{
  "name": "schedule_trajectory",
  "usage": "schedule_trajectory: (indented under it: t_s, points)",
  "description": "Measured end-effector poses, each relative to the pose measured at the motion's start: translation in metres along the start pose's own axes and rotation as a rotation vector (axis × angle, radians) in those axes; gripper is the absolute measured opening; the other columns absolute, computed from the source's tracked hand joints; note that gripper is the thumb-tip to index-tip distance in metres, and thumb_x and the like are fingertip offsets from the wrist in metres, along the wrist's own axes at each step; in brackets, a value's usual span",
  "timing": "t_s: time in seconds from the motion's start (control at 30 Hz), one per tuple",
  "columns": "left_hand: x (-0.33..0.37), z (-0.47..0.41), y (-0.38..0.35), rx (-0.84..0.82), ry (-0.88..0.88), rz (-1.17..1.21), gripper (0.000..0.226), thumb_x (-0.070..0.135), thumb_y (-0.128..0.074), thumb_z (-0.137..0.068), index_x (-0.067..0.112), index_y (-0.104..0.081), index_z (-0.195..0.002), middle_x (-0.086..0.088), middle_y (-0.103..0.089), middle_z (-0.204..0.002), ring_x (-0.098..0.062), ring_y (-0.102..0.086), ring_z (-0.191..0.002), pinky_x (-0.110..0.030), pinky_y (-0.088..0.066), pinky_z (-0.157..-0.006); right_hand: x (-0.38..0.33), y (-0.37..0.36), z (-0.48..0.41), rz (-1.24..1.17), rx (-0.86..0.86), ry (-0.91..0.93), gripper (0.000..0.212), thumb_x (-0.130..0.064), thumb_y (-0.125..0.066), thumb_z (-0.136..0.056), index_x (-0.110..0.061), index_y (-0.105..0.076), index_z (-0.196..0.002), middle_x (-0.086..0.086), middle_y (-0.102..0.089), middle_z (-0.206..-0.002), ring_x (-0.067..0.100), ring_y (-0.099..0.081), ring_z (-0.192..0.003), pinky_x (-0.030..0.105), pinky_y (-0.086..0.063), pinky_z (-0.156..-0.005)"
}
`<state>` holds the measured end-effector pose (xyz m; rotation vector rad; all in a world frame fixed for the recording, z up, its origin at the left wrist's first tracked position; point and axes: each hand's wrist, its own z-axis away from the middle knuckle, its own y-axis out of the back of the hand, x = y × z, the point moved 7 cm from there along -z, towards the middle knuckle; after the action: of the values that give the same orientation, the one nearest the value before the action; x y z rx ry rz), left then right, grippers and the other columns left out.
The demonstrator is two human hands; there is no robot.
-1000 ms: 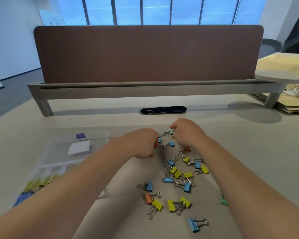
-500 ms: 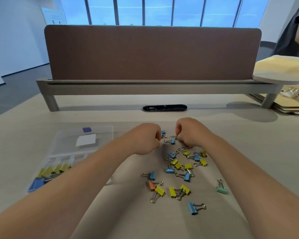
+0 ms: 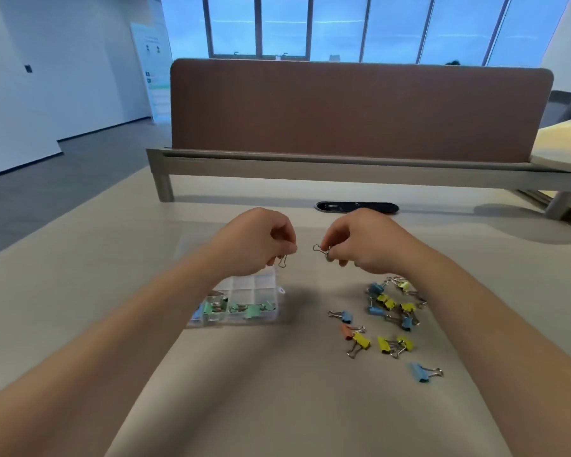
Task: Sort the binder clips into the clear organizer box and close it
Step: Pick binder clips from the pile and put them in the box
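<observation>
My left hand is raised above the desk, pinching a binder clip whose wire handle hangs below my fingers. My right hand is raised beside it and pinches another clip by its wire loop. The clear organizer box lies open under my left wrist, partly hidden by my forearm; green clips fill its near compartments. A loose pile of yellow, blue and orange binder clips lies on the desk to the right of the box. A lone blue clip lies nearest me.
A brown divider panel on a grey rail stands across the back of the beige desk. A dark cable slot sits behind my hands. Stacked papers lie at the far right. The floor drops off past the desk's left edge.
Both hands have lifted off the pile, each carrying a clip, and moved left toward the box. My view has swung left, so the box now lies under my left forearm.
</observation>
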<state>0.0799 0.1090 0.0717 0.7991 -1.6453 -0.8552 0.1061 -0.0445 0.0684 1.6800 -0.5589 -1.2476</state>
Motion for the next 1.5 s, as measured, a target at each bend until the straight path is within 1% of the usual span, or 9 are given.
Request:
schedule_trajectory:
  t_s: [0.13, 0.3, 0.43, 0.53, 0.67, 0.73, 0.87, 1.1, 1.5]
  points:
    - [-0.03, 0.02, 0.012, -0.014, 0.07, 0.045, 0.008, 0.017, -0.063, -0.09, 0.02, -0.07, -0.087, 0.003, -0.069, -0.067, -0.009, -0.063, -0.055, -0.026, -0.055, -0.062, -0.039, -0.028, -0.006, -0.044, -0.052, 0.043, 0.016, -0.012, -0.07, -0.085, -0.023, -0.067, -0.074, -0.003, -0.072, -0.075, 0.011, -0.068, -0.07, 0.022, -0.046, -0.057]
    - [-0.053, 0.033, 0.014, -0.034, 0.104, 0.113, 0.013, 0.012, -0.061, -0.091, 0.02, -0.071, -0.09, 0.002, -0.07, -0.069, -0.008, -0.064, -0.055, -0.013, -0.049, -0.052, -0.062, -0.053, -0.014, 0.034, -0.134, 0.089, 0.008, -0.023, -0.074, -0.084, -0.028, -0.07, -0.078, -0.012, -0.067, -0.078, 0.005, -0.059, -0.072, 0.019, -0.041, -0.058]
    - [-0.063, 0.036, 0.01, -0.029, 0.142, 0.173, 0.007, 0.012, -0.063, -0.089, 0.016, -0.068, -0.087, 0.001, -0.071, -0.066, -0.006, -0.063, -0.051, -0.019, -0.052, -0.051, -0.067, -0.066, -0.015, 0.132, -0.242, 0.103, 0.003, -0.025, -0.074, -0.084, -0.026, -0.074, -0.086, -0.015, -0.065, -0.077, 0.002, -0.058, -0.069, 0.019, -0.039, -0.057]
    - [-0.065, 0.038, 0.004, -0.041, 0.16, 0.166, 0.008, 0.013, -0.064, -0.084, 0.019, -0.069, -0.081, 0.004, -0.07, -0.065, -0.007, -0.064, -0.055, -0.03, -0.057, -0.057, -0.065, -0.075, -0.018, 0.186, -0.29, 0.094, 0.007, -0.027, -0.075, -0.084, -0.026, -0.068, -0.081, -0.011, -0.064, -0.074, 0.005, -0.058, -0.062, 0.022, -0.04, -0.056]
    - [-0.059, 0.042, 0.002, -0.013, 0.127, 0.092, 0.008, 0.021, -0.066, -0.082, 0.026, -0.073, -0.083, 0.01, -0.065, -0.072, 0.004, -0.055, -0.058, -0.008, -0.039, -0.048, -0.065, -0.082, -0.017, 0.215, -0.311, 0.113, 0.011, -0.026, -0.074, -0.084, -0.03, -0.067, -0.076, -0.011, -0.066, -0.079, 0.01, -0.06, -0.075, 0.024, -0.04, -0.061]
    - [-0.056, 0.044, -0.002, -0.027, 0.116, 0.072, 0.008, 0.021, -0.066, -0.082, 0.026, -0.073, -0.084, 0.011, -0.065, -0.073, 0.003, -0.054, -0.058, -0.006, -0.037, -0.048, -0.067, -0.082, -0.014, 0.21, -0.314, 0.125, 0.009, -0.025, -0.073, -0.085, -0.03, -0.068, -0.079, -0.012, -0.064, -0.079, 0.007, -0.058, -0.075, 0.022, -0.038, -0.059]
    - [-0.059, 0.045, -0.008, -0.038, 0.132, 0.038, 0.008, 0.02, -0.067, -0.083, 0.027, -0.068, -0.079, 0.012, -0.064, -0.076, -0.007, -0.058, -0.072, -0.019, -0.042, -0.062, -0.069, -0.08, -0.013, 0.219, -0.308, 0.138, 0.007, -0.025, -0.072, -0.086, -0.03, -0.07, -0.081, -0.014, -0.062, -0.079, 0.005, -0.055, -0.075, 0.022, -0.036, -0.058]
    - [-0.06, 0.049, -0.009, 0.001, 0.171, -0.059, 0.019, 0.021, -0.066, -0.083, 0.03, -0.056, -0.07, 0.011, -0.058, -0.076, -0.009, -0.055, -0.072, -0.022, -0.038, -0.058, -0.07, -0.084, -0.014, 0.252, -0.314, 0.153, 0.01, -0.024, -0.072, -0.087, -0.03, -0.069, -0.08, -0.014, -0.062, -0.079, 0.006, -0.056, -0.075, 0.022, -0.037, -0.058]
    - [-0.06, 0.053, -0.012, -0.07, 0.205, -0.099, 0.016, 0.026, -0.069, -0.084, 0.028, -0.061, -0.07, 0.008, -0.062, -0.075, -0.01, -0.057, -0.07, -0.023, -0.04, -0.058, -0.071, -0.086, -0.016, 0.264, -0.307, 0.178, 0.01, -0.023, -0.071, -0.088, -0.03, -0.071, -0.08, -0.014, -0.064, -0.079, 0.005, -0.057, -0.073, 0.022, -0.04, -0.059]
